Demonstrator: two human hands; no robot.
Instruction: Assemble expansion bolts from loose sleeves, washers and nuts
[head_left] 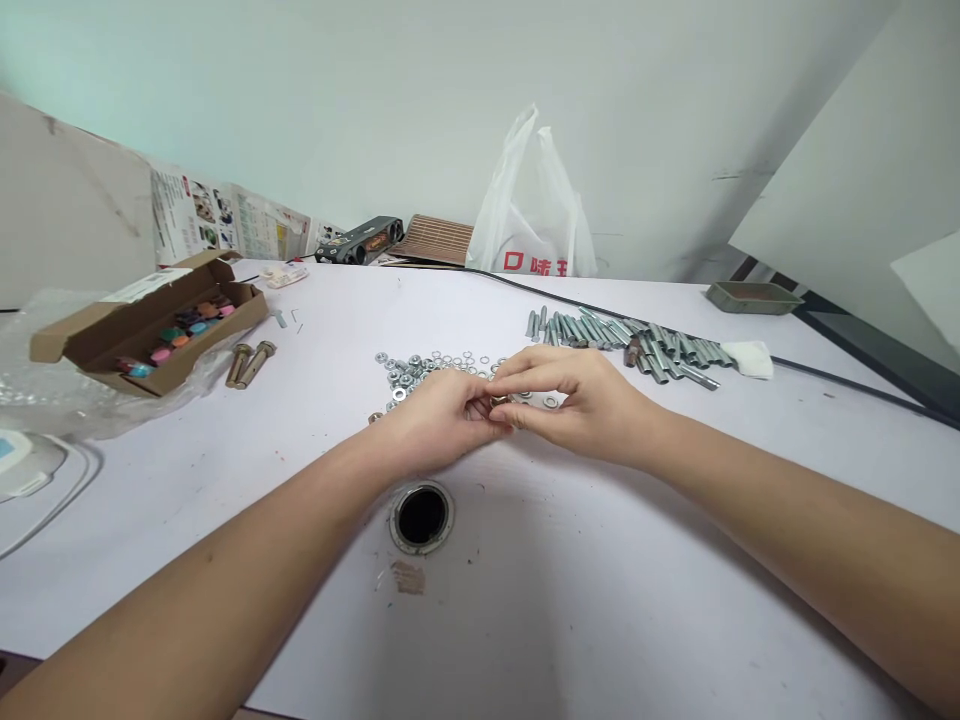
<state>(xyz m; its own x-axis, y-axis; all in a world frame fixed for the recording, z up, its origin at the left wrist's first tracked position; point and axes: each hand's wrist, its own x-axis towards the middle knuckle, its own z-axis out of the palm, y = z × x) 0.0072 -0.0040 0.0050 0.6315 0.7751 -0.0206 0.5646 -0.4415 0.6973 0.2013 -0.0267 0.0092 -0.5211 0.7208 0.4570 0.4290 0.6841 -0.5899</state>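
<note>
My left hand (442, 415) and my right hand (581, 400) meet at the fingertips over the middle of the table. Both have their fingers closed around a small metal piece (499, 400), mostly covered by the fingers; whether it is a nut or a washer I cannot tell. Just behind my left hand lies a heap of hex nuts (405, 375). Loose washers (551, 402) are scattered behind and beside my right hand, partly hidden by it. Further back on the right is a pile of silvery bolts and metal sleeves (660, 350).
A round hole (421, 517) opens in the table near my left forearm. To the left are a cardboard box (124, 380) of colourful pieces and two large bolts (250, 365). Along the back are a plastic bag (529, 215), a black cable (517, 287) and a metal tray (752, 297).
</note>
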